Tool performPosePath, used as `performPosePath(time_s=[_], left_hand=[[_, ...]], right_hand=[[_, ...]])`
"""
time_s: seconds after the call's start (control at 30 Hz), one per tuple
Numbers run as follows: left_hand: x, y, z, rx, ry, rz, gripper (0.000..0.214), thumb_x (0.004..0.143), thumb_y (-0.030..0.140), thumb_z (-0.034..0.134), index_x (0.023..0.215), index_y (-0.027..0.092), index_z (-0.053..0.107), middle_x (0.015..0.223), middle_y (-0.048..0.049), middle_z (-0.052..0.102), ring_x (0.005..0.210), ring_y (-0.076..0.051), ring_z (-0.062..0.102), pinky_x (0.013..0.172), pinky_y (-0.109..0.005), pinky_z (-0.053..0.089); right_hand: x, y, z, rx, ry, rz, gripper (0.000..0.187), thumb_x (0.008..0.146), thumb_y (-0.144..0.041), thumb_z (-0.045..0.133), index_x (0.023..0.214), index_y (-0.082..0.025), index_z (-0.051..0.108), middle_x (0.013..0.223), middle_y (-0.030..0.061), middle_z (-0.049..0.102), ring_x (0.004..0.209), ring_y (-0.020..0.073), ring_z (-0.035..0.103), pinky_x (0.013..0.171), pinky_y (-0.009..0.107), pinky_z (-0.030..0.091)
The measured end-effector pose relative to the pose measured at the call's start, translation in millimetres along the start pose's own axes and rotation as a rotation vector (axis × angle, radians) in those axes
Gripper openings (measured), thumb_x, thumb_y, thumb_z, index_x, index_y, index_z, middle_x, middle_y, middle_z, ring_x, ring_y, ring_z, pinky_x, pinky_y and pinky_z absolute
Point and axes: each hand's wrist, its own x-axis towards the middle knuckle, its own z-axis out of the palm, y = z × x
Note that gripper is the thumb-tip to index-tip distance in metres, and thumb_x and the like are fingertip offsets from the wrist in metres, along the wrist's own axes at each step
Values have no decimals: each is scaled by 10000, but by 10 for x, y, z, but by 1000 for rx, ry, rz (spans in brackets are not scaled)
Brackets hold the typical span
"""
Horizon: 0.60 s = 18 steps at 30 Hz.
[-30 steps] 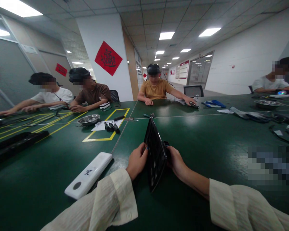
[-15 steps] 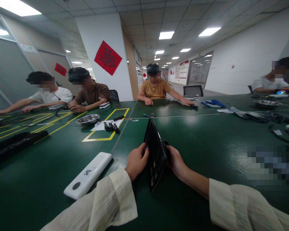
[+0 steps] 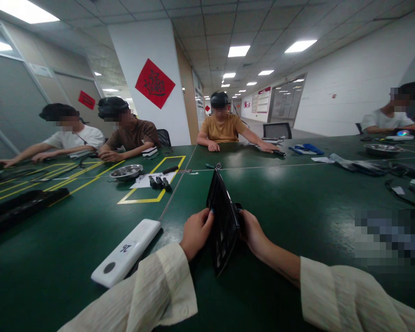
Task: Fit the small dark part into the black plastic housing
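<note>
Both my hands hold a thin black panel upright and nearly edge-on above the green table. My left hand grips its left face, with the thumb pressed against it. On the other side, my right hand is closed at a small black block that juts from the panel; most of those fingers are hidden. Left of my left forearm lies a white oblong device marked 26.
Several small black parts lie on white paper inside yellow tape, beside a metal bowl. A long black tray is at far left. Opposite sits a person; others sit left and right. Blue cloth lies at far right.
My hands and the black panel stay almost still. At the far left, a co-worker's hand and head have shifted slightly.
</note>
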Motion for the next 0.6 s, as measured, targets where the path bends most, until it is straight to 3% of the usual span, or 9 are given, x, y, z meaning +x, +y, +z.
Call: performPosePath(time_s=[0.6], left_hand=[[27,-62,56,-237,7,6,461,856,467,296,700,152,594,652,-25,595,611,-149,521,580,-239,366]], right_hand=[[30,30,-11,6,-9,2,268,730,-450,536,768,-185,523,573,-27,506,477,121,482,386,207,316]])
